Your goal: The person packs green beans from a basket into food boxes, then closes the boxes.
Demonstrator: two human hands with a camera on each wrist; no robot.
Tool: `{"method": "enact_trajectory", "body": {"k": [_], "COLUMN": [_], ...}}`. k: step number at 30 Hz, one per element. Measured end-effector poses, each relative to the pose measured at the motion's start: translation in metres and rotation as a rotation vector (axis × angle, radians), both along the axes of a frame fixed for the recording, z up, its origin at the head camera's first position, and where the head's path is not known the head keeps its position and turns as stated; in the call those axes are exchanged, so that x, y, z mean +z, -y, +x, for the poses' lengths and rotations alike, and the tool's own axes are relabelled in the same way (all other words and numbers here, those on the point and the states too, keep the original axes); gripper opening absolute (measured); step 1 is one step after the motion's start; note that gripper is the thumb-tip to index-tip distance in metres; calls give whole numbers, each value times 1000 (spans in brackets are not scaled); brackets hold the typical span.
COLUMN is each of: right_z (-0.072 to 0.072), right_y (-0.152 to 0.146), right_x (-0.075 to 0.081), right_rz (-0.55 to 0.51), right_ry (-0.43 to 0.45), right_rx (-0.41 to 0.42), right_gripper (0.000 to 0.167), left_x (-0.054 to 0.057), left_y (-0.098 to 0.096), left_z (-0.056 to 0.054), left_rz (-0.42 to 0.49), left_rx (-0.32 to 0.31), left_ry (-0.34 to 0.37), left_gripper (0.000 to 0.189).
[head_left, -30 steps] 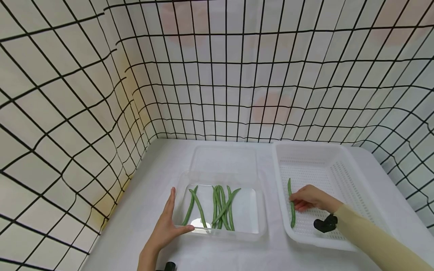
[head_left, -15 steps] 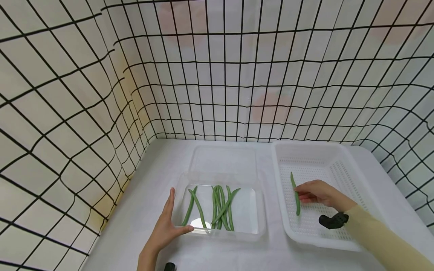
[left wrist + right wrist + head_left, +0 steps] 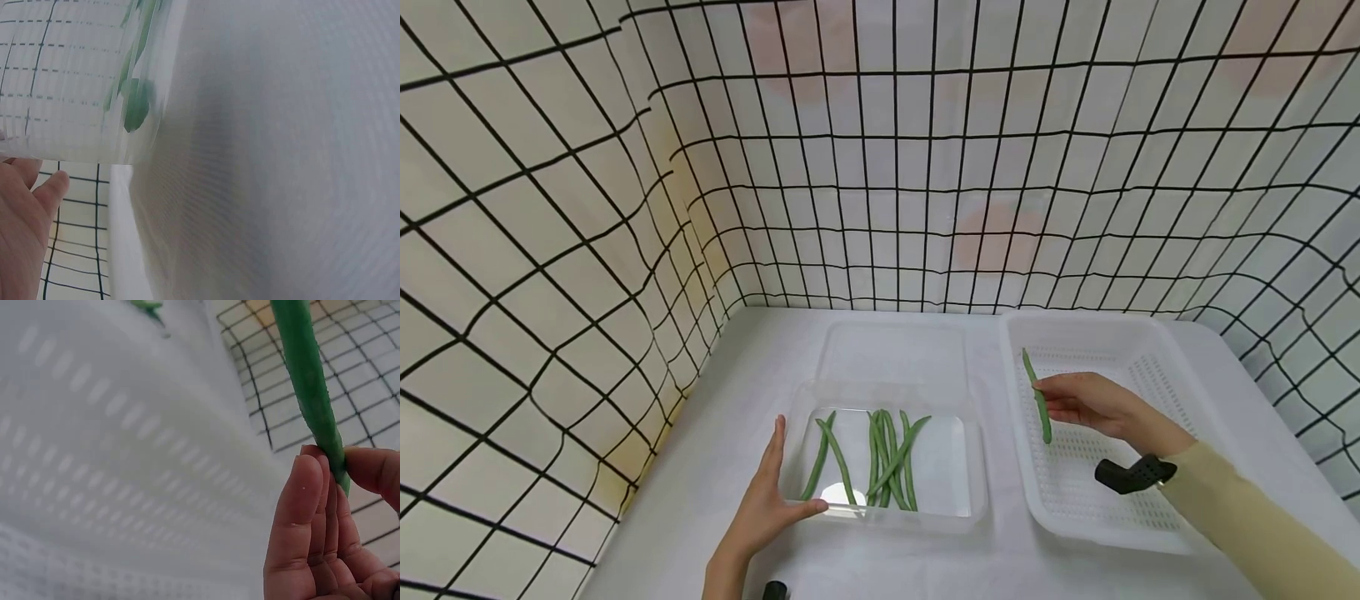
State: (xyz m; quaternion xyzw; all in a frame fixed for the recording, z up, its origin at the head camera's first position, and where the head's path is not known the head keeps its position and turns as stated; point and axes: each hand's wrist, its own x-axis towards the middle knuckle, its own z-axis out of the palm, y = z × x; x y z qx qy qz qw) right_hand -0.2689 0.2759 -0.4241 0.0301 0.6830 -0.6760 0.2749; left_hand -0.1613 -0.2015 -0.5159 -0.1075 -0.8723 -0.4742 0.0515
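My right hand [image 3: 1093, 406] pinches a single green bean [image 3: 1037, 398] between thumb and fingertips, over the left part of the white perforated basket [image 3: 1120, 500]. The right wrist view shows the bean [image 3: 306, 375] close up, gripped by the thumb and fingers. At the front left corner of the clear plastic container [image 3: 951, 523], my left hand [image 3: 767, 504] rests with fingers spread and straight. Several green beans [image 3: 891, 458] lie in that container, some crossing each other. In the left wrist view the fingers of the left hand [image 3: 28, 206] are partly hidden behind the container wall.
A clear flat lid [image 3: 891, 354] lies behind the container on the white tablecloth [image 3: 700, 467]. Black wire mesh [image 3: 887, 167] stands around the back and sides of the table.
My right hand has raised the bean from the basket floor and carried it away from me, slightly left at the end. The left hand has stayed in place.
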Motion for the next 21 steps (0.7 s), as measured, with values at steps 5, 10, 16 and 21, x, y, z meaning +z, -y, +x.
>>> {"method": "enact_trajectory", "body": {"k": [5, 10, 16, 21], "right_z": [-2, -3, -4, -2], "right_y": [26, 62, 98, 121], "right_x": [13, 14, 3, -8], "right_rz": [-68, -86, -55, -61], "right_ry": [-11, 10, 10, 19], "right_rx": [35, 61, 117, 155], "right_gripper": [12, 11, 20, 21], "left_x": [0, -1, -1, -1], "left_y": [0, 0, -1, 0], "left_z": [0, -1, -2, -1], "left_rz": [-2, 2, 18, 8], "left_rx": [1, -2, -8, 0], "left_ry": [3, 3, 0, 10], "left_gripper": [132, 130, 129, 131]}}
